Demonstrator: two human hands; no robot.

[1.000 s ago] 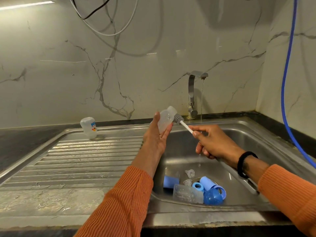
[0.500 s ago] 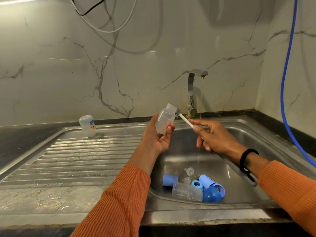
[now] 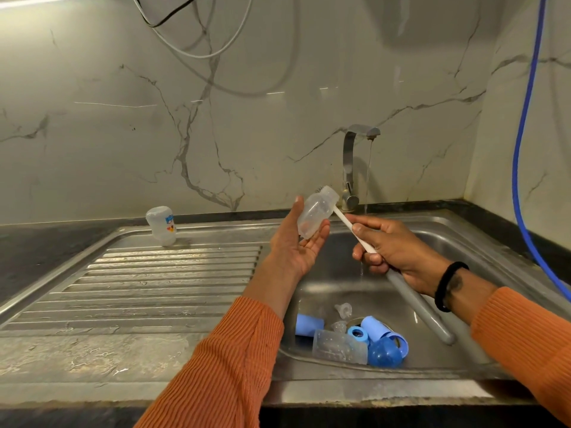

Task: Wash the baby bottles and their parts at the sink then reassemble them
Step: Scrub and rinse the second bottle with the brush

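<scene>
A bottle (image 3: 314,216) lies in the left hand (image 3: 296,244) over the basin's (image 3: 340,282) left edge; the right hand (image 3: 398,253) holds a brush (image 3: 411,296) to its right. Behind them stands the tap (image 3: 350,168). Loose parts (image 3: 367,338) lie in the basin. Another bottle (image 3: 162,225) stands on the drainboard (image 3: 129,291), far left.

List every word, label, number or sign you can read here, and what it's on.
No text is legible.
Bottle on the drainboard: a blue, red and white printed label, too small and blurred to read.
Bottle in the left hand: no readable marks.
Bottle in the sink: faint marks, unreadable.
</scene>
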